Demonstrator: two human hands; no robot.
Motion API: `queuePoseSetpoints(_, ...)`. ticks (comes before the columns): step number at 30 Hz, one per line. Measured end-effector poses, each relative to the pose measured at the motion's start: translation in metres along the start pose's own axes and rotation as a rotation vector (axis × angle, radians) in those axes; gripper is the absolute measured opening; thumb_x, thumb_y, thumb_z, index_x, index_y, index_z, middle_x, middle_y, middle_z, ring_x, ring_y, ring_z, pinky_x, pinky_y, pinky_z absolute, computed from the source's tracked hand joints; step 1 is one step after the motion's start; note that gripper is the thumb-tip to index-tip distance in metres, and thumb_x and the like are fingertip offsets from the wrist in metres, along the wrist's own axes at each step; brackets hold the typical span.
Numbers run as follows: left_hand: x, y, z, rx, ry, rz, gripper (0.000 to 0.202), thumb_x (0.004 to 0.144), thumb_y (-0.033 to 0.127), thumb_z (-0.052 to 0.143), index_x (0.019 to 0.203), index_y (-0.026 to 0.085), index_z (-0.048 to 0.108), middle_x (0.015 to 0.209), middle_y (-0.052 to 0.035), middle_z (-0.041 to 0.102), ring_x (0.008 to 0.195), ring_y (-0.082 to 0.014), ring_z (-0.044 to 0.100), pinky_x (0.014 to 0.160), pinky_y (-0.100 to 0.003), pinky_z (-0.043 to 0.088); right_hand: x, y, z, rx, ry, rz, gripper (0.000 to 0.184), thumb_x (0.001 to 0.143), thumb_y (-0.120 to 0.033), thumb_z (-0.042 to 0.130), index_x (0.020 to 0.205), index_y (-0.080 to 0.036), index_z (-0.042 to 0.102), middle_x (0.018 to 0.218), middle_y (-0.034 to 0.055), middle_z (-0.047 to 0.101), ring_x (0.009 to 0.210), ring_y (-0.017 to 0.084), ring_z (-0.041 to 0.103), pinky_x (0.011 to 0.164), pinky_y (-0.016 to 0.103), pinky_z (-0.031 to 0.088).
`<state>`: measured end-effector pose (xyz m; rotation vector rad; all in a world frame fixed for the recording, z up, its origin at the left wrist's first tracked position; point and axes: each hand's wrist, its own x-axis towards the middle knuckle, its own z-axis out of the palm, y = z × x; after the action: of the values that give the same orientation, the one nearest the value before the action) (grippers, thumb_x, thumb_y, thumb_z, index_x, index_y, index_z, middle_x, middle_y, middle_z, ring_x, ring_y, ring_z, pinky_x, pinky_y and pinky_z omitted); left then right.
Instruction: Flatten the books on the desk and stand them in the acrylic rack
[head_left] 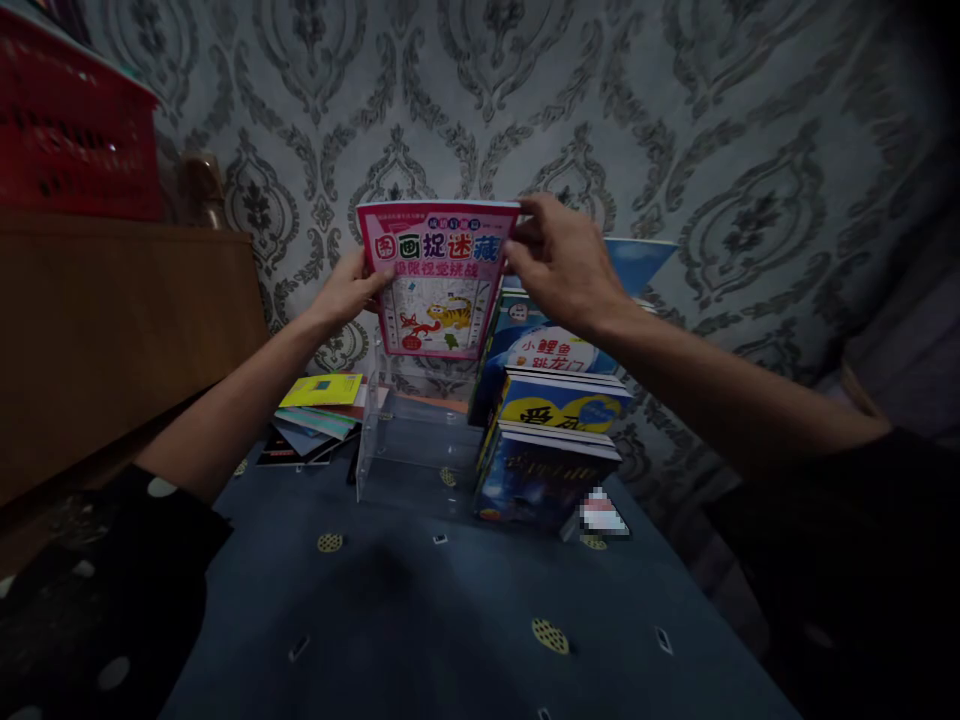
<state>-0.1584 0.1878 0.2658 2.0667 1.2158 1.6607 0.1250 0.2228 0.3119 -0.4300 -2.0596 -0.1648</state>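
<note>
A pink picture book point(442, 285) with a cartoon fox and tiger on its cover is held up, its front facing me. My left hand point(349, 292) grips its left edge, thumb on the cover. At the upper right corner, my right hand point(566, 258) pinches the book. Beneath it stands a clear plastic book rack point(409, 450). Several books stand upright in the rack's right part: a dark blue book point(544, 480) in front, a yellow and blue book point(555, 405) behind it, and a blue-green book point(517, 325) farther back, partly covered by my right arm.
A loose pile of books and booklets point(319, 410) lies left of the rack. A red basket point(75, 130) sits on a wooden cabinet point(127, 340) at the left. The dark patterned tablecloth point(420, 620) spreads in front, and a patterned wall point(480, 100) stands behind.
</note>
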Motion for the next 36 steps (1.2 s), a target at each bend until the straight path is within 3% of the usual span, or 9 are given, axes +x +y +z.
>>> queuePoseSetpoints(4,0.008,-0.009,0.004,0.018,-0.035,-0.127,0.028,0.091,0.03,0.059,0.115,0.015,0.057,0.099,-0.0062,0.069,0.085,-0.0192,0.07,0.077,-0.038,0.061,0.0,-0.003,-0.008,-0.064,0.064,0.001,0.033,0.101,-0.022,0.052,0.134,-0.017,0.049,0.124,0.0107,0.069,0.107,0.016,0.067,0.092,0.032,0.055)
queuePoseSetpoints(9,0.014,-0.015,0.01,0.038,-0.036,-0.186,0.018,0.092,0.021,0.054,0.108,0.016,0.059,0.086,-0.0022,0.067,0.07,-0.0124,0.064,0.071,-0.029,0.059,-0.019,-0.021,-0.015,-0.103,0.073,-0.02,0.03,0.1,-0.022,0.053,0.13,-0.019,0.055,0.125,0.0111,0.069,0.114,0.02,0.067,0.088,0.033,0.058)
queuePoseSetpoints(15,0.014,-0.017,0.016,0.017,-0.058,-0.173,0.018,0.093,0.019,0.053,0.109,0.015,0.06,0.087,-0.0033,0.067,0.071,-0.0133,0.063,0.07,-0.027,0.055,-0.044,-0.048,-0.019,-0.159,0.104,-0.075,0.033,0.093,-0.014,0.051,0.124,-0.019,0.061,0.122,0.0107,0.072,0.111,0.023,0.069,0.09,0.038,0.06)
queuePoseSetpoints(19,0.01,-0.023,0.019,-0.003,-0.073,-0.18,0.018,0.095,0.023,0.052,0.109,0.015,0.06,0.093,-0.0053,0.069,0.076,-0.0156,0.064,0.066,-0.025,0.052,-0.062,-0.055,-0.021,-0.146,0.101,-0.092,0.033,0.094,-0.016,0.051,0.125,-0.018,0.062,0.119,0.0114,0.072,0.107,0.025,0.07,0.087,0.041,0.061)
queuePoseSetpoints(23,0.004,-0.025,0.022,-0.001,-0.057,-0.188,0.021,0.094,0.028,0.053,0.109,0.015,0.059,0.096,-0.0058,0.069,0.077,-0.0157,0.062,0.059,-0.022,0.047,-0.088,-0.06,-0.017,-0.144,0.029,-0.09,0.033,0.095,-0.016,0.052,0.126,-0.021,0.062,0.121,0.0105,0.072,0.099,0.024,0.073,0.087,0.043,0.062)
queuePoseSetpoints(27,-0.005,-0.023,0.023,0.002,-0.081,-0.177,0.029,0.092,0.035,0.054,0.112,0.014,0.058,0.099,-0.0064,0.069,0.08,-0.0167,0.062,0.058,-0.021,0.045,-0.123,-0.067,-0.006,-0.096,-0.034,-0.171,0.033,0.096,-0.012,0.049,0.126,-0.02,0.063,0.123,0.0126,0.072,0.114,0.025,0.069,0.096,0.044,0.06)
queuePoseSetpoints(36,-0.012,-0.018,0.022,0.031,-0.107,-0.159,0.034,0.092,0.043,0.053,0.115,0.018,0.054,0.102,-0.007,0.069,0.083,-0.0194,0.063,0.058,-0.024,0.046,-0.18,-0.067,0.014,0.059,-0.254,-0.052,0.041,0.097,-0.012,0.044,0.132,-0.024,0.062,0.126,0.0122,0.071,0.118,0.024,0.068,0.1,0.044,0.058)
